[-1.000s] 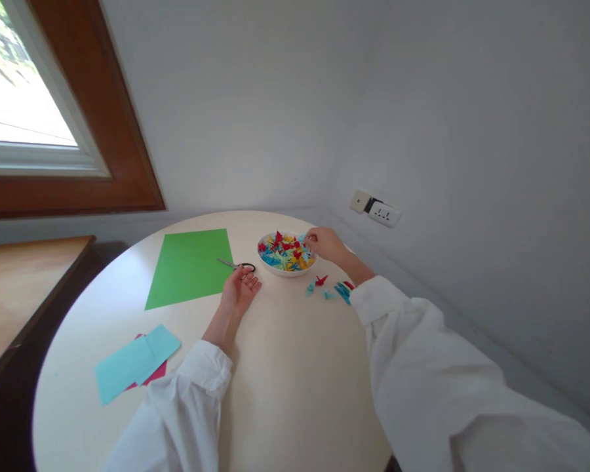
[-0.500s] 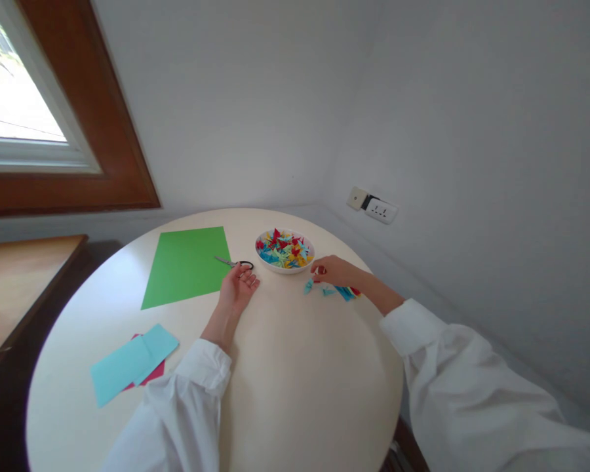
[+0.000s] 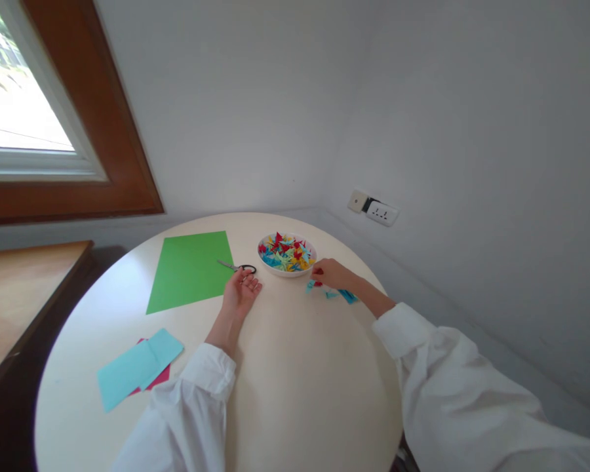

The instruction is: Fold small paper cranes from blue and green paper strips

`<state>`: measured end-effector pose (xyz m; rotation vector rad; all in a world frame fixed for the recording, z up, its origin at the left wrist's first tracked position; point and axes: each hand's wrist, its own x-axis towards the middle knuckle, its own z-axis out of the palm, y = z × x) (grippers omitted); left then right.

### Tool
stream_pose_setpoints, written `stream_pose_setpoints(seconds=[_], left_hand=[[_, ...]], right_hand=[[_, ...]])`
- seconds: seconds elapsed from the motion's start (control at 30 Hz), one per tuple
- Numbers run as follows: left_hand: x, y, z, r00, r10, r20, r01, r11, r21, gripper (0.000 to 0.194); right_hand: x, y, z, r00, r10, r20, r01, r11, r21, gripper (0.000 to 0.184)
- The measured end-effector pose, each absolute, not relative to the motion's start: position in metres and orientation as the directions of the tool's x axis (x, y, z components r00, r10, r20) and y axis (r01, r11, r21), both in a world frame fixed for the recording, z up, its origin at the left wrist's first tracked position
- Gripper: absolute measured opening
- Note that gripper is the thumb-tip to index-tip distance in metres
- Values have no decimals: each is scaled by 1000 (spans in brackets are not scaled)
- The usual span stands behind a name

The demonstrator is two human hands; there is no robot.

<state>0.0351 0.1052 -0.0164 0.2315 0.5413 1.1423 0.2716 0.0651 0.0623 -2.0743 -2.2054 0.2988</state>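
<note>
My left hand (image 3: 242, 292) rests palm up on the table, fingers loosely apart and nothing in them. Just beyond its fingertips are scissors (image 3: 236, 267) with black handles, their blades over a green paper sheet (image 3: 191, 271). My right hand (image 3: 330, 273) is at the right side of a white bowl (image 3: 286, 274) filled with small folded-paper pieces (image 3: 285, 252) in several colours. Its fingers are pinched together, and whatever is between them is hidden. Below them lie a small red piece (image 3: 318, 284) and light blue folded pieces (image 3: 330, 295); darker blue paper strips (image 3: 349, 296) show under the wrist.
Light blue paper (image 3: 125, 375) overlaps red paper (image 3: 160, 378) at the left front of the round cream table (image 3: 305, 393). Behind it a wall carries a socket (image 3: 382, 213). A wooden surface (image 3: 27, 278) stands to the left, below a brown-framed window.
My right hand has shifted slightly, its fingers drawing closer together above the small pieces. My left hand keeps its place by the scissors. The whole view has moved a little.
</note>
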Motion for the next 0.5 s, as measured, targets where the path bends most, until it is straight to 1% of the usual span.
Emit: stream_pose_setpoints(seconds=[0.07,0.13,0.23,0.3,0.4,0.5], left_hand=[[35,105,-17,308,907,-287,-799,411,440,20],[35,105,-17,310,907,-286,-799,412,438,19],[33,106,-16,307,907,-287,-801,410,437,19],[32,106,-16,304,908,-287,-802,407,438,20],[31,105,-15,300,910,-287,-803,404,438,22],[33,105,-15,298,910,-288,-804,402,438,21]], right_hand=[[273,74,76,-58,998,-19,974,52,-221,16],[274,87,91,-7,999,47,973,18,-231,19],[273,109,109,79,986,145,966,-40,-254,28],[272,119,116,109,978,180,963,-59,-262,34],[275,120,119,106,978,178,965,-59,-254,34],[283,104,111,65,993,96,974,-42,-224,25]])
